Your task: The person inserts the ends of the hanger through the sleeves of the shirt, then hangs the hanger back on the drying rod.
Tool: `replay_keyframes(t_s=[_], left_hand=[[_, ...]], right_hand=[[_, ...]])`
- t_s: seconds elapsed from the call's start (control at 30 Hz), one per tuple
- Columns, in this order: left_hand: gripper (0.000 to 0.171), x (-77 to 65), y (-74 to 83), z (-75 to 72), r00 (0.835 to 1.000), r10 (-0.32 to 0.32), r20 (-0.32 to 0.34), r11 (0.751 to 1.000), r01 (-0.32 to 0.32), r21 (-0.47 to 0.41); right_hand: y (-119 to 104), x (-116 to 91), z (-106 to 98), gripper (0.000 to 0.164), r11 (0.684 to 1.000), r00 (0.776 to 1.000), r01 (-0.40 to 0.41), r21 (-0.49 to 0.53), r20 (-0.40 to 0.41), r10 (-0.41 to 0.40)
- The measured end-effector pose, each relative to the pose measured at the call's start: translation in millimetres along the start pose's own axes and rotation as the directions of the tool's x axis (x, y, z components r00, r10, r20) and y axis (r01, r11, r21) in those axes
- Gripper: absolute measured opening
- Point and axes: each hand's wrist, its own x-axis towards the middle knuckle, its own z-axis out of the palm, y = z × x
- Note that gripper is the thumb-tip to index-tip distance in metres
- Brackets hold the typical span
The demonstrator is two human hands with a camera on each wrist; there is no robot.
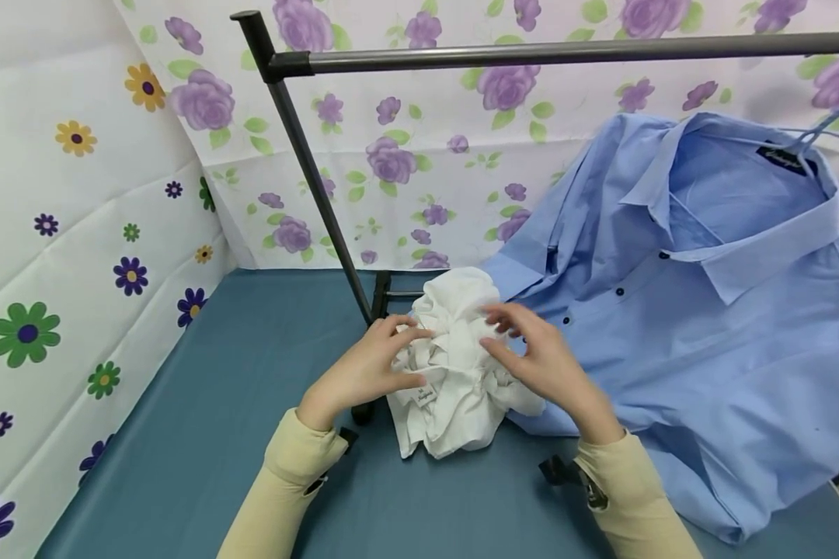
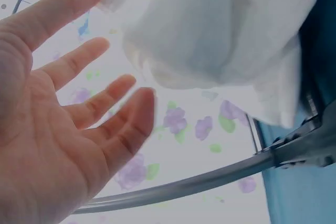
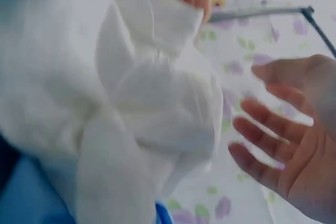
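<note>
A crumpled white garment (image 1: 454, 373) with a small printed label (image 1: 425, 394) lies bunched on the blue-green surface. My left hand (image 1: 370, 365) is at its left side, fingers spread and loosely bent. On the other side, my right hand (image 1: 541, 361) hovers by the garment with thumb and fingers apart. In the left wrist view the palm of the left hand (image 2: 68, 124) faces the white cloth (image 2: 184, 35) and grips nothing. The right wrist view likewise has the right hand (image 3: 294, 135) relaxed, with a gap between its fingertips and the cloth (image 3: 131, 119).
A dark metal rack stands behind, its top bar (image 1: 531, 53) crossing above and its left post (image 1: 315, 175) slanting down beside the garment. To the right, a light blue shirt (image 1: 671, 326) hangs on a blue hanger (image 1: 804, 140). Flowered sheets (image 1: 391, 210) cover the walls.
</note>
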Motion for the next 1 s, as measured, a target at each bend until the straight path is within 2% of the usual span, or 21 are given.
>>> replay_keyframes(t_s=[0.1, 0.23, 0.37, 0.53, 0.63, 0.77, 0.93, 1.0], left_hand=[[0.038, -1.0, 2.7, -3.8, 1.000, -0.001, 0.021, 1.000, 0.001, 0.023], [0.030, 1.3, -2.4, -1.7, 0.992, -0.037, 0.121, 0.999, 0.039, -0.011], [0.031, 6.0, -14.7, 4.9, 0.980, -0.032, 0.194, 0.998, 0.043, -0.054], [0.035, 12.2, -29.3, 13.0, 0.968, 0.058, 0.244, 0.997, -0.043, -0.065], [0.030, 15.9, -33.4, 16.7, 0.966, 0.113, 0.233, 0.993, -0.104, -0.052], [0.023, 18.4, -34.7, 20.1, 0.969, 0.146, 0.200, 0.989, -0.144, -0.027], [0.018, 14.5, -32.6, 16.2, 0.981, 0.106, 0.162, 0.994, -0.103, -0.026], [0.014, 10.7, -30.4, 13.2, 0.989, 0.080, 0.126, 0.997, -0.078, -0.020]], right_hand=[[-10, 1, 9, 0.032, 0.999, 0.995, 0.048, -0.005, 0.084, -0.047], [-14, 1, 27, 0.028, 0.991, 0.979, 0.075, -0.114, 0.198, -0.052], [-10, 0, 41, 0.024, 0.967, 0.974, 0.118, -0.227, 0.214, -0.069], [-4, 0, 52, 0.017, 0.952, 0.973, 0.150, -0.268, 0.210, -0.094], [-4, 0, 53, 0.014, 0.955, 0.972, 0.140, -0.263, 0.220, -0.082], [-4, 0, 51, 0.012, 0.965, 0.968, 0.126, -0.229, 0.241, -0.069], [-6, 1, 45, 0.007, 0.984, 0.967, 0.093, -0.154, 0.249, -0.052], [-10, 0, 41, 0.007, 0.990, 0.971, 0.083, -0.112, 0.233, -0.055]])
